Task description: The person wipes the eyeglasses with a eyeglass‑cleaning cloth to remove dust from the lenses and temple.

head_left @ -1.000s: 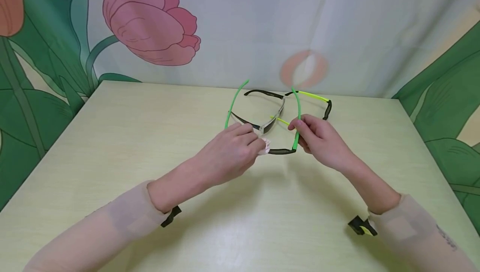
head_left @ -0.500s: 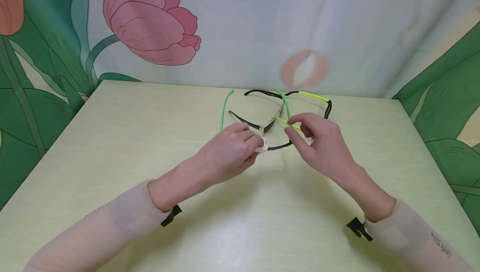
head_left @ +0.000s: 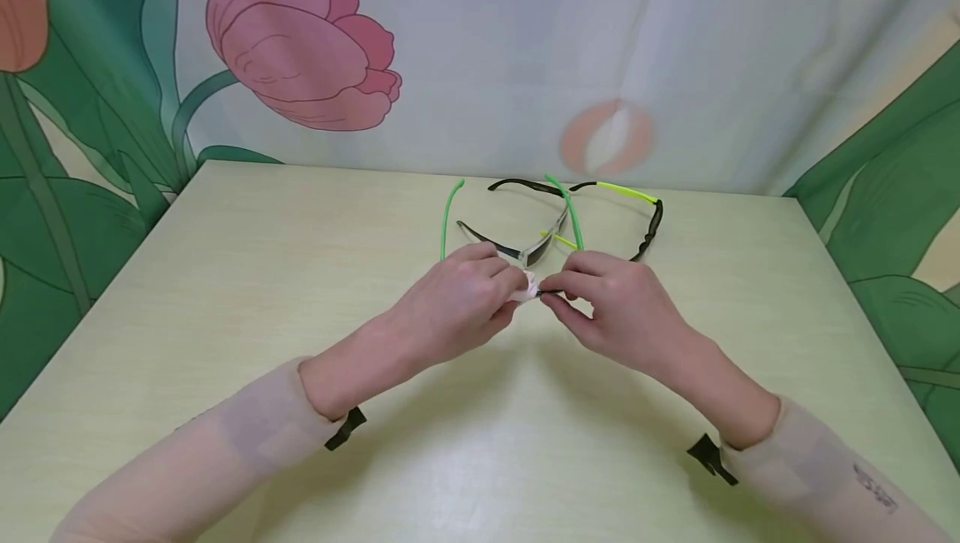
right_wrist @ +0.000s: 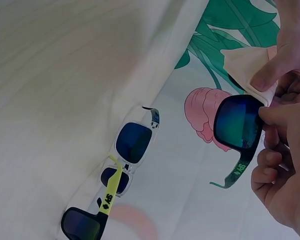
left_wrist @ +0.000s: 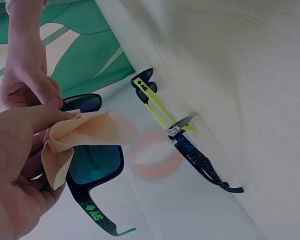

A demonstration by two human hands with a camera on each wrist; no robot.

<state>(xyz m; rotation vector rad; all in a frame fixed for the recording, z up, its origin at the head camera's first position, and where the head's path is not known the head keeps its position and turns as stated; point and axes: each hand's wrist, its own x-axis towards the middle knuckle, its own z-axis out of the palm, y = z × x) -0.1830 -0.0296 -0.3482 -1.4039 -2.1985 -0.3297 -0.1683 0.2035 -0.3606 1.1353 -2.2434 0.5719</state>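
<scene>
A pair of sunglasses with a black front, blue-green mirrored lenses (right_wrist: 237,122) and green temples (head_left: 573,218) is held up over the table, temples pointing away. My left hand (head_left: 457,301) grips a pale pinkish cloth (left_wrist: 87,131) folded over the middle of the front, pinching the sunglasses through it. Beside the cloth, my right hand (head_left: 622,306) pinches the edge of the black frame between thumb and fingers. In the head view my hands hide most of the front; both wrist views show a lens uncovered.
Beyond my hands, clear-framed sunglasses with black temples (head_left: 525,186) lie on the table (head_left: 300,276). Overlapping them to the right are black sunglasses with yellow temples (head_left: 630,192). A printed flower curtain (head_left: 480,52) hangs behind the table's far edge.
My right hand has let go of the green temple and moved left to pinch the black frame beside the cloth. The green-templed sunglasses have shifted slightly left; my left hand stays nearly still.
</scene>
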